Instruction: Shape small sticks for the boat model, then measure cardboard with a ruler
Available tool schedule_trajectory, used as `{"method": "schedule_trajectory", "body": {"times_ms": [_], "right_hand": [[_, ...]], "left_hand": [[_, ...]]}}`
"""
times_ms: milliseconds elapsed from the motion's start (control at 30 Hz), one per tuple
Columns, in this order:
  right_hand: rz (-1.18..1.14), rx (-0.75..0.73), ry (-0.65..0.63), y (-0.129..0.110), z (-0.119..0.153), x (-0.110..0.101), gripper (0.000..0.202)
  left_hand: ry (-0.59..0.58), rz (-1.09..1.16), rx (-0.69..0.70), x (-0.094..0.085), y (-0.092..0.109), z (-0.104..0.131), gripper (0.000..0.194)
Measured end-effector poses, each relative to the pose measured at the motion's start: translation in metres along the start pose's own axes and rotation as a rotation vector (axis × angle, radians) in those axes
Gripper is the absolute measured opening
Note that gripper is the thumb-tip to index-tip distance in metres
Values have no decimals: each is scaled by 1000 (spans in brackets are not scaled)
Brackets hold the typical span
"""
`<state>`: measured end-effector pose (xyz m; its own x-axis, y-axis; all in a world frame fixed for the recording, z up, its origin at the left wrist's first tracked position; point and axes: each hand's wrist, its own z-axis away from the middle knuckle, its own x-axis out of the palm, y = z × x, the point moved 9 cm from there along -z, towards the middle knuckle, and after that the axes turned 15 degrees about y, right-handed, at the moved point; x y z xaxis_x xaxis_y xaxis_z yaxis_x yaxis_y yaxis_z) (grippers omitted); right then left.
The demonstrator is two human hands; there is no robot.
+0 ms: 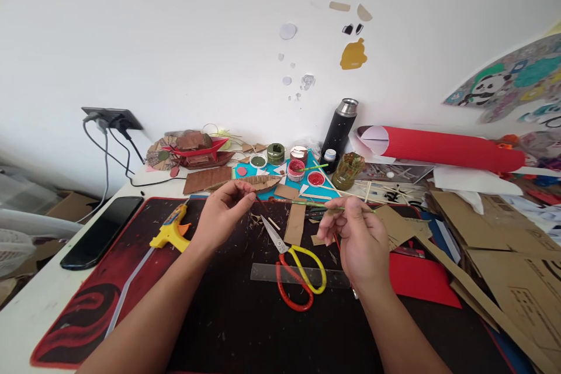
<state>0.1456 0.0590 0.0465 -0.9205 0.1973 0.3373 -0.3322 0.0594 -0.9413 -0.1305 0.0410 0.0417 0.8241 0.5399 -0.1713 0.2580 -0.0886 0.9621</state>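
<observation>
My right hand (pixel 362 239) pinches a thin green paintbrush (pixel 307 203), its reddish-brown tip turned toward my left hand. My left hand (pixel 225 213) has thumb and forefinger pressed together on a thin dark reddish stick (pixel 262 202), which slants down from the fingertips. Brush tip and stick are close together; I cannot tell whether they touch. Below and between the hands lie scissors (pixel 302 272) with one red and one yellow handle, blades parted, across a clear ruler (pixel 263 272). A cardboard strip (pixel 295 225) is just beyond them.
Behind the hands stand a red paint jar (pixel 296 170), a green paint jar (pixel 276 154), a murky water jar (pixel 348 170) and a black thermos (pixel 339 128). A yellow glue gun (pixel 170 232) and a phone (pixel 103 232) lie left. Cardboard (pixel 517 269) is piled right. A model boat (pixel 197 152) sits back left.
</observation>
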Motion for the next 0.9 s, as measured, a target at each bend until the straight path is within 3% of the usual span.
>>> {"method": "schedule_trajectory", "body": {"times_ms": [300,700,900], "right_hand": [[84,-54,-75,-5,8,10,48],[151,-69,-118,-3,12,18,45],[147,-80,-136,-4,15,19,45]], "left_hand": [[19,197,-105,2,-9,0,22],[5,138,-96,5,-2,4,27],[25,158,-97,0,-8,-1,27]]}}
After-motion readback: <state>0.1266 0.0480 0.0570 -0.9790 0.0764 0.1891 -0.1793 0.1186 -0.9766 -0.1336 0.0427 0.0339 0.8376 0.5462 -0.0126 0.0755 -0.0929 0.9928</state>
